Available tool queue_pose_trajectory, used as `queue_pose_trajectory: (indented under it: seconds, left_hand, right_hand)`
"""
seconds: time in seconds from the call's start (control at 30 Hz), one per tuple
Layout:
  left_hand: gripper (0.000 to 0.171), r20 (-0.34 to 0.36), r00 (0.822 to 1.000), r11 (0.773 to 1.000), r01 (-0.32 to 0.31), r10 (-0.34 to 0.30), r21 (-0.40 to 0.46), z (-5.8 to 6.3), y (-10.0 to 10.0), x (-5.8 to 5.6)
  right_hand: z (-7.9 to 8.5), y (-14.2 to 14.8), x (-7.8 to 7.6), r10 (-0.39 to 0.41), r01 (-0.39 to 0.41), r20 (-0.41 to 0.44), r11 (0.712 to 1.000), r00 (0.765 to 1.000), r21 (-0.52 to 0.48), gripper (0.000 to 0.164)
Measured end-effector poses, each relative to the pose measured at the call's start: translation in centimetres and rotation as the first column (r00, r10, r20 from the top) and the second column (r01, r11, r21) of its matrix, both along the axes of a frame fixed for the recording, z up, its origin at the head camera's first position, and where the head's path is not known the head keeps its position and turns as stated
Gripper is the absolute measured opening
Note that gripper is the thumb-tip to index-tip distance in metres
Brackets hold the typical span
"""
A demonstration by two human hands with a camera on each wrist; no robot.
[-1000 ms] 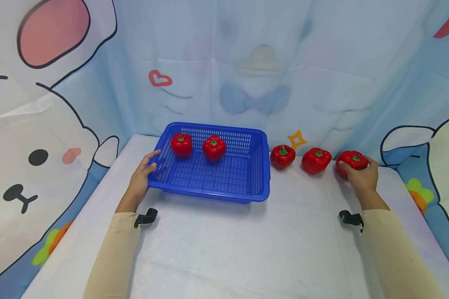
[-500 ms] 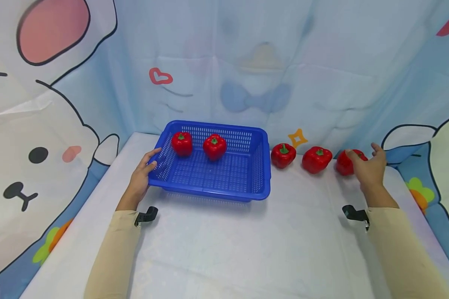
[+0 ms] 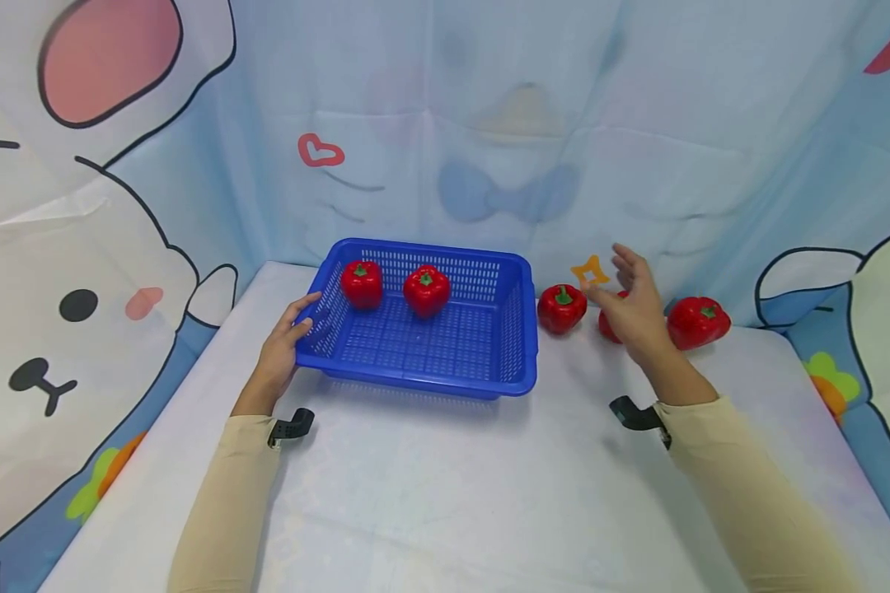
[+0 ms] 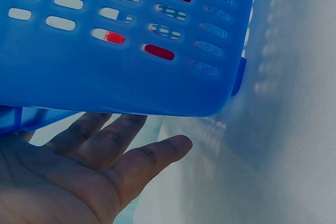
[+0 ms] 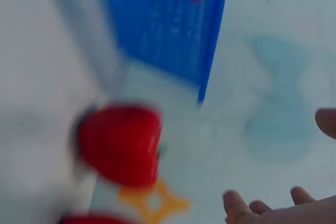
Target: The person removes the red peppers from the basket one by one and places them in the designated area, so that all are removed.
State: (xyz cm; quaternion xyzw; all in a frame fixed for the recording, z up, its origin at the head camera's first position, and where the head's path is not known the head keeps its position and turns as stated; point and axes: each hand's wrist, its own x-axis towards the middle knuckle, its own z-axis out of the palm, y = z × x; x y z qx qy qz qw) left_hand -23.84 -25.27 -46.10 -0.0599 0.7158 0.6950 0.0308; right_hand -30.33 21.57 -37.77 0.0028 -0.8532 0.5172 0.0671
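The left hand (image 3: 276, 356), unclenched, is touching the blue basket (image 3: 415, 381); to this hand's right, 2 red peppers (image 3: 426, 291) are sitting inside. The right hand (image 3: 634, 311) is hovering, released, near 3 other peppers (image 3: 561, 310).

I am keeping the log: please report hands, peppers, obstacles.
Left hand at basket; right hand empty. Two peppers inside, three more on table. Nothing visibly in the way.

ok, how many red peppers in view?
5. Two in the blue basket: left one, right one. Three on the table to its right: nearest one, middle one, partly behind the right hand, and farthest one.
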Motion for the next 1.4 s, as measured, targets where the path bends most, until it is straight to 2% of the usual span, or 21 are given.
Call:
queue_pose_trajectory:
  seconds: [0.1, 0.23, 0.33, 0.47, 0.53, 0.67, 0.8, 0.93, 1.13, 1.2, 1.4]
  left_hand:
    - [0.047, 0.001, 1.0, 1.0, -0.001, 0.001, -0.004, 0.0, -0.1, 0.0]
    - [0.047, 0.001, 1.0, 1.0, 0.007, -0.007, -0.01, 0.0, -0.1, 0.1]
    - [0.047, -0.002, 1.0, 1.0, 0.004, -0.004, -0.025, 0.1, -0.1, 0.1]
    - [0.047, 0.0, 1.0, 1.0, -0.007, 0.007, -0.022, 0.1, -0.2, 0.1]
    - [0.047, 0.003, 1.0, 1.0, -0.005, 0.005, -0.015, 0.1, -0.2, 0.1]
    - [0.047, 0.005, 1.0, 1.0, -0.006, 0.006, -0.017, -0.1, -0.2, 0.1]
    - [0.047, -0.005, 1.0, 1.0, -0.002, 0.002, -0.002, -0.3, -0.1, 0.1]
    - [0.047, -0.023, 1.0, 1.0, 0.01, -0.01, 0.014, -0.4, 0.0, 0.0]
    - [0.047, -0.026, 1.0, 1.0, 0.005, -0.005, 0.002, -0.6, -0.2, -0.1]
    - [0.047, -0.03, 1.0, 1.0, 0.005, -0.005, 0.003, -0.6, -0.3, -0.1]
    - [0.047, -0.028, 1.0, 1.0, 0.009, -0.009, -0.006, -0.4, -0.1, -0.2]
  right_hand:
    - [0.2, -3.1, 0.1, 0.155, -0.156, 0.032, 0.988, 0.987, 0.007, 0.085]
    - [1.0, -6.9, 0.1, 0.305, -0.297, 0.097, 0.951, 0.948, -0.09, 0.084]
    - [1.9, -9.6, -0.2, 0.382, -0.366, 0.108, 0.92, 0.918, -0.142, 0.083]
    - [2.5, -12.8, -1.5, 0.46, -0.441, 0.098, 0.881, 0.882, -0.17, 0.08]
    - [2.3, -14.0, -2.4, 0.5, -0.47, 0.115, 0.856, 0.858, -0.216, 0.076]
    - [1.0, -15.8, -4.3, 0.543, -0.484, 0.191, 0.828, 0.818, -0.282, 0.074]
    - [-0.9, -16.8, -5.7, 0.511, -0.434, 0.262, 0.849, 0.819, -0.3, 0.078]
    - [-2.4, -17.3, -6.6, 0.446, -0.367, 0.31, 0.887, 0.84, -0.281, 0.08]
    - [-3.5, -18.8, -7.3, 0.3, -0.261, 0.35, 0.953, 0.887, -0.155, 0.088]
    - [-3.7, -19.5, -7.3, 0.262, -0.238, 0.354, 0.965, 0.898, -0.11, 0.089]
    - [-4.0, -20.7, -7.1, 0.236, -0.228, 0.399, 0.971, 0.886, -0.068, 0.095]
